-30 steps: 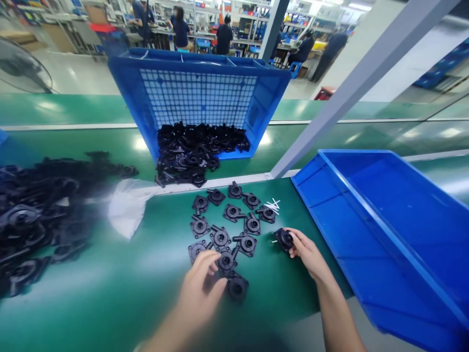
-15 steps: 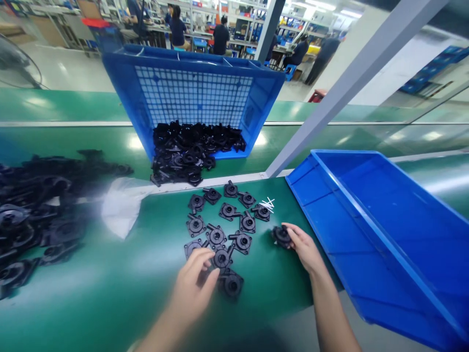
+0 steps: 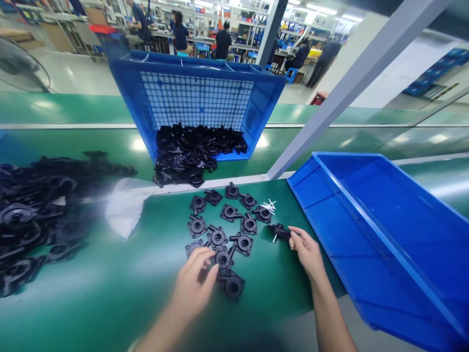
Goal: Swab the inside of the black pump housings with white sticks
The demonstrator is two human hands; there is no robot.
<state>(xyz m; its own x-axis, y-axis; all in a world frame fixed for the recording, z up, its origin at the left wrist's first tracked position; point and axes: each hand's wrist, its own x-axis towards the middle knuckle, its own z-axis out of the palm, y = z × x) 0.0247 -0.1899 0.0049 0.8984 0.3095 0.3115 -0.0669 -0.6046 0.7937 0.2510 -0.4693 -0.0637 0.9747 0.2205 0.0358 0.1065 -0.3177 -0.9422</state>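
Pinching a black part (image 3: 279, 231), right hand (image 3: 307, 250) fingers grasp it; left hand (image 3: 194, 283) fingers curled loosely.

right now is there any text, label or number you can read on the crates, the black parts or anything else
None can be read.
Tipped crate: no label or print shows.
Empty bin: plain blue, no marking shows.
Black parts: any moulded marks are too small to tell.
Back shelves: too far and blurred to read.
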